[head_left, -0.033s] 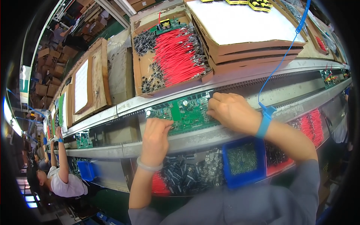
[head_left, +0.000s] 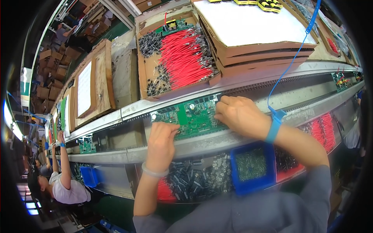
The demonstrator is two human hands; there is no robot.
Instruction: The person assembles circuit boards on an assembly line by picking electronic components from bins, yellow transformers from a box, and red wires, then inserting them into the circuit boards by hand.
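A green circuit board (head_left: 194,118) carrying many small parts lies in the conveyor track in front of me. Over its left end is my left hand (head_left: 161,138), thumb and fingers pinched together near the board's face. At the right end, my right hand (head_left: 239,112) is closed too, its fingertips down among the parts there. Whatever either pinch holds is too small or hidden to name. A blue wrist strap (head_left: 274,129) with a blue coiled cord (head_left: 289,68) is on my right wrist, and a pale bangle (head_left: 154,172) circles my left one.
Beyond the track, a cardboard tray (head_left: 211,82) holds red wires and small components. Stacked cartons (head_left: 256,58) stand right of it. Nearer me are loose black components (head_left: 186,178) and a blue bin (head_left: 235,171) of small parts. Another person (head_left: 70,190) works at the left beside another board (head_left: 87,144).
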